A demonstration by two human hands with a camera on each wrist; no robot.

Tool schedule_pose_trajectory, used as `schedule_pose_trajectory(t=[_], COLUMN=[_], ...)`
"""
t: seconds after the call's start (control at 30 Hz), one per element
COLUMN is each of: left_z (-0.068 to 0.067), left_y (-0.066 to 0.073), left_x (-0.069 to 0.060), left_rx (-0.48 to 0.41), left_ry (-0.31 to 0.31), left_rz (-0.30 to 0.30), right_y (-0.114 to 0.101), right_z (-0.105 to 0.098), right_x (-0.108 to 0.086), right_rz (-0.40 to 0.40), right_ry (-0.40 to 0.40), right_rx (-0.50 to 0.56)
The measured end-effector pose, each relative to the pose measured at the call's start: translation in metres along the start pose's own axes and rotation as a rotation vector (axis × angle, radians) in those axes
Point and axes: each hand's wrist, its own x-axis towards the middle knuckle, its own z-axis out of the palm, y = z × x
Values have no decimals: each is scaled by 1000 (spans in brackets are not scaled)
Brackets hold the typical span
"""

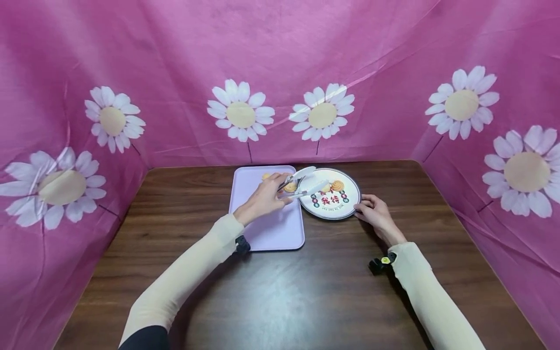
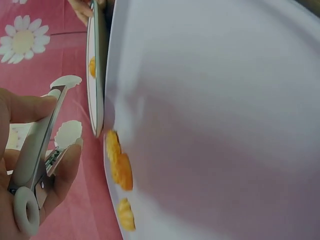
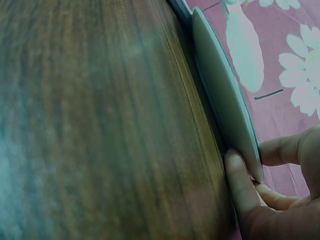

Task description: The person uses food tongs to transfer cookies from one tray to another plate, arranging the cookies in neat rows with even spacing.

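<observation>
My left hand (image 1: 263, 195) grips a pair of tongs (image 2: 35, 145) with white tips, above the far right part of a lilac tray (image 1: 273, 233). The tips stand apart with nothing between them in the left wrist view, and lean over the edge of a round plate (image 1: 332, 214). Golden cookies (image 2: 125, 172) lie along the tray's far side, partly hidden by the left hand in the head view. On the plate, which bears red lettering, a swirled cookie (image 1: 337, 185) lies beside another behind the tongs. My right hand (image 1: 377, 213) pinches the plate's right rim between thumb and fingers.
Tray and plate stand side by side at the back of a dark wooden table (image 1: 280, 301). A pink cloth (image 1: 280, 43) with large white daisies hangs behind and at both sides. A small black device (image 1: 380, 265) is fixed at the right wrist.
</observation>
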Motion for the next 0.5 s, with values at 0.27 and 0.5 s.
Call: schedule_pose_trajectory(t=[0.27,0.5], left_z=[-22,-32], left_y=[-13,-25], left_x=[-22,-44], left_rx=[22,53], left_ry=[45,51], left_rz=[-35,-58], right_y=[-1,-1], right_z=[2,-3], right_x=[3,-1], right_rz=[2,-2], right_ry=[-13,-24], right_rx=[1,-6])
